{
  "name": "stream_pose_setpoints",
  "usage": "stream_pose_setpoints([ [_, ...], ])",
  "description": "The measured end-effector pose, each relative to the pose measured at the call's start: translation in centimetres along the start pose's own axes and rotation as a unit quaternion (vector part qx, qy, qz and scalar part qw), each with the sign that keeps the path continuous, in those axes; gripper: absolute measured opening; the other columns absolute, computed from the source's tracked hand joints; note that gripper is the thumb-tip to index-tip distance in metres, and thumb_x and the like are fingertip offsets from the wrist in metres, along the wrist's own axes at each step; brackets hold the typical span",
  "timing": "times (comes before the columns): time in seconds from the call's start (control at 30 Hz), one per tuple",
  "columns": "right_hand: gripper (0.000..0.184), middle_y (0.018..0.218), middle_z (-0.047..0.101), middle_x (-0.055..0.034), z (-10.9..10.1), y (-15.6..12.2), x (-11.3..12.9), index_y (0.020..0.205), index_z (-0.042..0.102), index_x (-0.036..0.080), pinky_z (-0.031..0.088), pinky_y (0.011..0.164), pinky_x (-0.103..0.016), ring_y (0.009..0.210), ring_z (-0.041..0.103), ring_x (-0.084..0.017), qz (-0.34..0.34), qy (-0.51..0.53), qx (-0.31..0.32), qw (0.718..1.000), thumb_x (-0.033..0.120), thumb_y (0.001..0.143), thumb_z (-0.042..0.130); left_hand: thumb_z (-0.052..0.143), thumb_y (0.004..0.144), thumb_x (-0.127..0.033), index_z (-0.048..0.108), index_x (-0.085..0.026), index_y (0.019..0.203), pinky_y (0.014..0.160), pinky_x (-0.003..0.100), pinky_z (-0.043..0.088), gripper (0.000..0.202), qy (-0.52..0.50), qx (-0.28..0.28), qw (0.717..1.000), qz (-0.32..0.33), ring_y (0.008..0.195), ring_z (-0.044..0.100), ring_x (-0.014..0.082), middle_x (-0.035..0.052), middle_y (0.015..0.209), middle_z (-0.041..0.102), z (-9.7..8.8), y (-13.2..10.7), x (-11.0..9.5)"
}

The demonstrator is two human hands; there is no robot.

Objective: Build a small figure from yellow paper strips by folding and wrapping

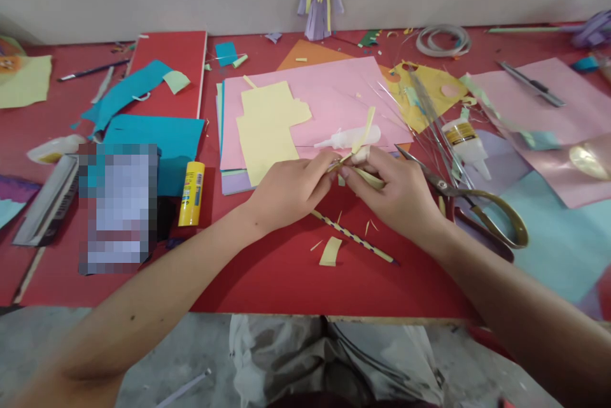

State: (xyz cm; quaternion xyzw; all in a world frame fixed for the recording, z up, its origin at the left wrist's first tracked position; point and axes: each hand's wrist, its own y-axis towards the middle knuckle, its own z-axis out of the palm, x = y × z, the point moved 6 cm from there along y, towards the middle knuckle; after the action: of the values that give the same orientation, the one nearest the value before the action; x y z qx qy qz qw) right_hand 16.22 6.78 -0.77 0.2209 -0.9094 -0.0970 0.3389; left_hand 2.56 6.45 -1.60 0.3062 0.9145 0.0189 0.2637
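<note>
My left hand (296,185) and my right hand (398,188) meet over the red table, fingertips pinched together. Between them is a pale yellow paper strip (369,123), one end sticking up above my right fingers. Part of the strip is hidden by the fingers. Just behind lies a white squeeze bottle with a nozzle (351,137). Below the hands, a thin yellow stick with dark spots (358,240) lies beside a small yellow paper scrap (331,251). Large scissors (470,195) rest beside my right wrist, partly covered by it.
Yellow sheets (267,140) lie on stacked pink paper (329,86). A glue stick (191,194) stands left, near a blurred-out object (121,204). At right are a glue bottle (465,144) and a cutter knife (532,83). A paper figure (319,0) leans on the wall.
</note>
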Motion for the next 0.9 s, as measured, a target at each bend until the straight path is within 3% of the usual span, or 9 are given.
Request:
stream_pose_setpoints([
  [0.2, 0.007, 0.065, 0.067, 0.001, 0.22, -0.02, 0.03, 0.082, 0.055, 0.025, 0.04, 0.05, -0.028, 0.053, 0.057, -0.016, -0.001, 0.008, 0.021, 1.0, 0.029, 0.088, 0.056, 0.037, 0.092, -0.019, 0.046, -0.016, 0.114, 0.059, 0.025, 0.041, 0.023, 0.003, 0.0, 1.0, 0.003, 0.064, 0.061, 0.0163, 0.002, 0.075, 0.067, 0.05, 0.02, 0.06],
  [0.37, 0.003, 0.073, 0.07, 0.0, 0.54, -0.04, 0.04, 0.087, 0.053, 0.026, 0.044, 0.054, -0.028, 0.064, 0.065, -0.019, -0.001, 0.042, 0.043, 0.998, 0.025, 0.089, 0.056, 0.038, 0.091, -0.017, 0.047, -0.016, 0.113, 0.058, 0.025, 0.041, 0.024, -0.001, 0.003, 1.0, 0.005, 0.064, 0.061, 0.016, 0.0019, 0.075, 0.067, 0.07, 0.01, 0.06],
  [0.63, 0.005, 0.067, 0.066, 0.0017, 0.75, -0.02, 0.09, 0.087, 0.051, 0.026, 0.041, 0.05, -0.027, 0.055, 0.06, -0.016, 0.012, 0.062, 0.064, 0.996, 0.028, 0.09, 0.055, 0.038, 0.091, -0.017, 0.048, -0.016, 0.112, 0.057, 0.025, 0.04, 0.023, 0.002, 0.006, 1.0, 0.001, 0.062, 0.059, 0.0159, 0.0014, 0.074, 0.066, 0.06, 0.03, -0.02],
  [0.9, 0.008, 0.07, 0.068, 0.0009, 0.63, -0.08, 0.66, 0.087, 0.048, 0.025, 0.042, 0.053, -0.027, 0.06, 0.063, -0.017, 0.018, 0.047, 0.082, 0.995, 0.029, 0.09, 0.053, 0.039, 0.092, -0.017, 0.048, -0.015, 0.114, 0.06, 0.025, 0.041, 0.024, -0.005, 0.009, 1.0, 0.004, 0.067, 0.062, 0.0156, 0.0019, 0.079, 0.067, 0.04, -0.02, -0.06],
])
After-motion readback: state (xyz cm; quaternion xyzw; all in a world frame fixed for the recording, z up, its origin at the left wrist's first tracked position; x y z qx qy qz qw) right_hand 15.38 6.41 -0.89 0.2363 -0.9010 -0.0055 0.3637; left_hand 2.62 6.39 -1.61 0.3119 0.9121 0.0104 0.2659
